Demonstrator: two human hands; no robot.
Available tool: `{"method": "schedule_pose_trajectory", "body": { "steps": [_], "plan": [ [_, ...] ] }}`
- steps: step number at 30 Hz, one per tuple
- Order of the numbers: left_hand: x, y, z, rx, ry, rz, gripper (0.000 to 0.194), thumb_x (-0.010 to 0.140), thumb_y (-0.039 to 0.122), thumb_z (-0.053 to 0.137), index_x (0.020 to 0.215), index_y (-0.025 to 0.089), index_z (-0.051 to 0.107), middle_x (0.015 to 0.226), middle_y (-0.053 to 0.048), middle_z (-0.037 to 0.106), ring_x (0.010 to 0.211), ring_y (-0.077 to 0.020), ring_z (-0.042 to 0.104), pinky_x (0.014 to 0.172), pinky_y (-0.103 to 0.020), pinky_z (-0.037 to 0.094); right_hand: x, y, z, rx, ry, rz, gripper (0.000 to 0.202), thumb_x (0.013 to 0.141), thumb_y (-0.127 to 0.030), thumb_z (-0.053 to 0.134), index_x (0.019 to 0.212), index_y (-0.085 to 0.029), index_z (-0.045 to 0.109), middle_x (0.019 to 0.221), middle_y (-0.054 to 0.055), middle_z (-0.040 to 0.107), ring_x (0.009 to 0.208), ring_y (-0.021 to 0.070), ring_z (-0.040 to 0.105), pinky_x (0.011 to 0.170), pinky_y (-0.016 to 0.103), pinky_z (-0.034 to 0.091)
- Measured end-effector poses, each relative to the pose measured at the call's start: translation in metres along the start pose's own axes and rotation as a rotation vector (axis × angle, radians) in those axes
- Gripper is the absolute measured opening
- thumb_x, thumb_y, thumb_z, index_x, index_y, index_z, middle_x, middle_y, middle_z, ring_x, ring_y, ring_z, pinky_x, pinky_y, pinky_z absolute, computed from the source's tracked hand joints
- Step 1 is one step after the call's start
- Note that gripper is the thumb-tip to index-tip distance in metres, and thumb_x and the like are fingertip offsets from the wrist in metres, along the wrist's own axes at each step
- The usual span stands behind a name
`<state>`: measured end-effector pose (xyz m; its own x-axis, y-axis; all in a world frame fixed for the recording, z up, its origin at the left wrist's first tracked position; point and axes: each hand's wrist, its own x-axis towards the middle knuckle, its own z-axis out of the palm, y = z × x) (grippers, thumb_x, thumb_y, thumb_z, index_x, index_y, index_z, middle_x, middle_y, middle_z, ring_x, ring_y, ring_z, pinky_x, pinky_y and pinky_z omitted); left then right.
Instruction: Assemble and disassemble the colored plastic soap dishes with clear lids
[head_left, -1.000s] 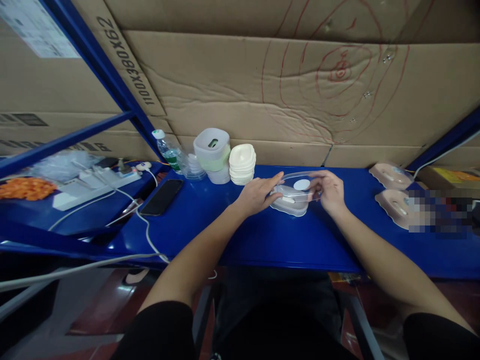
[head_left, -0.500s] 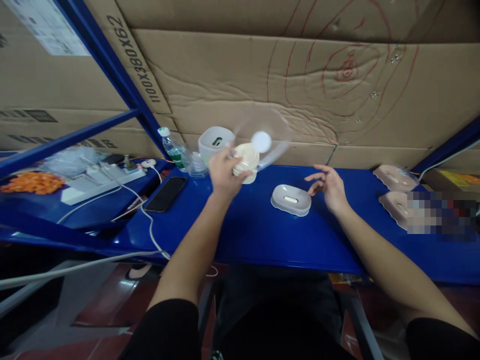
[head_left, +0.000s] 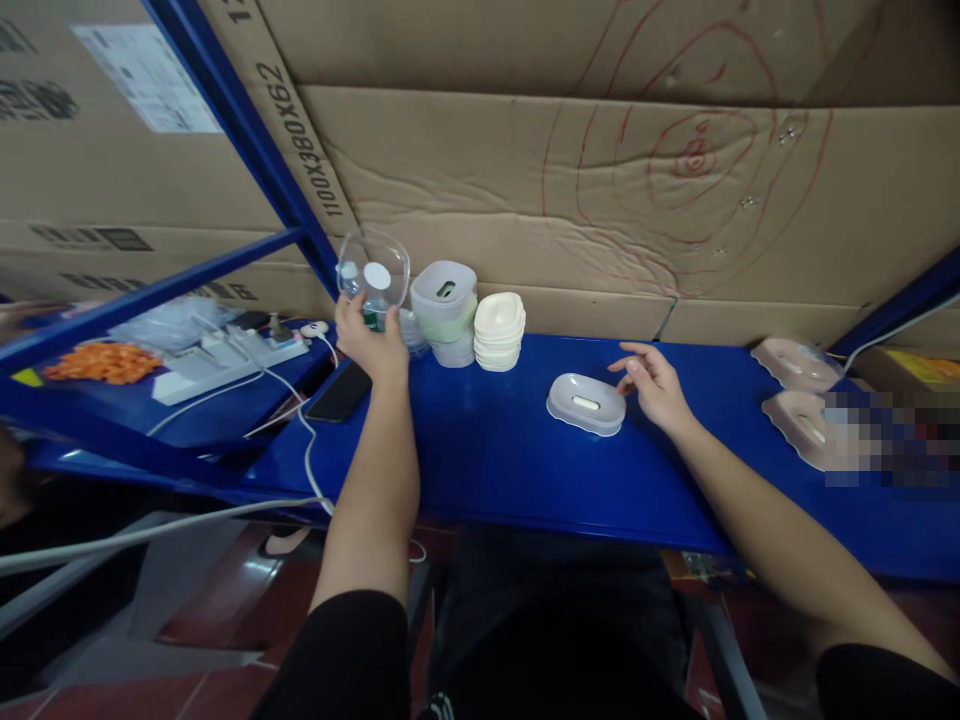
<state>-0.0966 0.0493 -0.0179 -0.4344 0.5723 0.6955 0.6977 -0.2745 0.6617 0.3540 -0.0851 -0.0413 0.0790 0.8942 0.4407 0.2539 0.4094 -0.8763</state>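
Note:
My left hand (head_left: 373,338) grips the lower edge of a clear plastic lid (head_left: 393,262) with a white round sticker. It holds the lid tilted up above a stack of clear lids (head_left: 414,335), partly hidden by the hand. My right hand (head_left: 651,388) has its fingers apart at the right end of a pale grey oval dish (head_left: 571,410) with a white slot-shaped middle. Whether the fingertips touch the dish I cannot tell. Right of the lids stand a stack of grey and greenish tubs (head_left: 444,290) and a stack of cream-coloured pieces (head_left: 499,322).
A black phone (head_left: 341,392) lies left on the blue table (head_left: 495,470). Beyond it are a white power strip (head_left: 225,368), cables and orange pieces (head_left: 105,358). Two pinkish dishes (head_left: 795,362) lie at the right. A cardboard wall (head_left: 480,150) closes the back.
My left hand has carried the clear lid leftwards, from over the cream stack to over the clear lids. My right hand stays by the grey dish. The view has shifted slightly.

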Motion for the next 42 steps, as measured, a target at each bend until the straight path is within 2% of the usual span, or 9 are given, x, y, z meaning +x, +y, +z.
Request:
{"method": "schedule_pose_trajectory", "body": {
  "steps": [3,10,18,23,26,29,32,36,42],
  "plan": [
    [-0.002,0.0,0.007,0.037,0.029,-0.047,0.059,0.086,0.024,0.077,0.143,0.018,0.062,0.155,-0.016,0.061,0.149,-0.0344,0.053,0.13,-0.055,0.034,-0.001,0.004,-0.001,-0.065,-0.028,-0.014,0.058,0.094,-0.071,0.067,0.13,-0.026,0.064,0.1,0.006,0.079,0.062,0.017,0.07,0.061,0.035,0.061],
    [-0.003,-0.005,0.016,-0.067,-0.008,-0.051,0.051,0.093,0.025,0.067,0.142,0.012,0.066,0.15,-0.016,0.066,0.144,-0.0256,0.061,0.126,-0.039,0.042,0.001,0.01,-0.005,-0.306,-0.071,-0.087,0.057,0.094,-0.071,0.066,0.128,-0.025,0.069,0.11,0.01,0.081,0.097,0.0277,0.078,0.089,0.048,0.064],
    [-0.003,-0.002,0.018,-0.034,0.119,-0.031,0.038,0.093,0.023,0.062,0.128,0.012,0.07,0.138,-0.017,0.072,0.136,-0.0267,0.065,0.122,-0.043,0.046,0.0,0.009,-0.007,-0.581,-0.458,-0.192,0.076,0.085,-0.074,0.076,0.145,-0.028,0.067,0.141,0.016,0.069,0.131,0.0426,0.064,0.112,0.068,0.05],
    [-0.024,0.028,0.018,-0.037,0.266,0.103,0.035,0.097,0.03,0.055,0.126,0.014,0.066,0.13,-0.017,0.071,0.13,-0.0283,0.064,0.115,-0.047,0.047,-0.003,0.011,-0.009,-0.683,-0.636,-0.194,0.109,0.065,-0.079,0.088,0.157,-0.03,0.057,0.153,0.018,0.061,0.14,0.0489,0.057,0.116,0.07,0.045],
    [-0.053,0.059,0.022,-0.15,0.144,0.348,0.031,0.1,0.038,0.053,0.117,0.017,0.067,0.12,-0.015,0.072,0.122,-0.0293,0.067,0.11,-0.05,0.049,-0.003,0.01,-0.009,-0.683,-0.646,-0.198,0.11,0.066,-0.076,0.09,0.159,-0.029,0.055,0.153,0.018,0.06,0.139,0.0474,0.058,0.116,0.067,0.046],
    [-0.088,0.092,0.029,-0.289,-0.18,0.679,0.029,0.099,0.044,0.058,0.113,0.021,0.069,0.11,-0.011,0.076,0.108,-0.0287,0.071,0.104,-0.05,0.051,-0.003,0.008,-0.009,-0.608,-0.607,-0.208,0.104,0.072,-0.071,0.089,0.16,-0.03,0.052,0.153,0.017,0.059,0.139,0.0429,0.059,0.117,0.064,0.048],
    [-0.119,0.118,0.037,-0.358,-0.58,0.963,0.045,0.097,0.055,0.066,0.127,0.021,0.069,0.12,-0.012,0.076,0.112,-0.0285,0.072,0.099,-0.047,0.055,-0.003,0.007,-0.008,-0.549,-0.548,-0.226,0.101,0.075,-0.068,0.088,0.16,-0.029,0.052,0.152,0.018,0.059,0.138,0.0419,0.061,0.116,0.065,0.049],
    [-0.141,0.128,0.047,-0.268,-0.83,1.003,0.08,0.086,0.074,0.074,0.143,0.018,0.063,0.153,-0.022,0.06,0.132,-0.038,0.063,0.108,-0.056,0.053,-0.004,0.006,-0.006,-0.493,-0.536,-0.26,0.098,0.076,-0.067,0.088,0.159,-0.03,0.052,0.149,0.019,0.061,0.134,0.0429,0.064,0.111,0.067,0.052],
    [-0.137,0.12,0.051,-0.29,-0.879,0.968,0.064,0.095,0.066,0.069,0.137,0.018,0.067,0.15,-0.021,0.063,0.141,-0.0366,0.058,0.116,-0.06,0.05,-0.004,0.0,-0.005,-0.425,-0.394,-0.345,0.084,0.079,-0.069,0.085,0.149,-0.031,0.059,0.152,0.018,0.06,0.141,0.0427,0.059,0.117,0.069,0.046]
  ]
}}
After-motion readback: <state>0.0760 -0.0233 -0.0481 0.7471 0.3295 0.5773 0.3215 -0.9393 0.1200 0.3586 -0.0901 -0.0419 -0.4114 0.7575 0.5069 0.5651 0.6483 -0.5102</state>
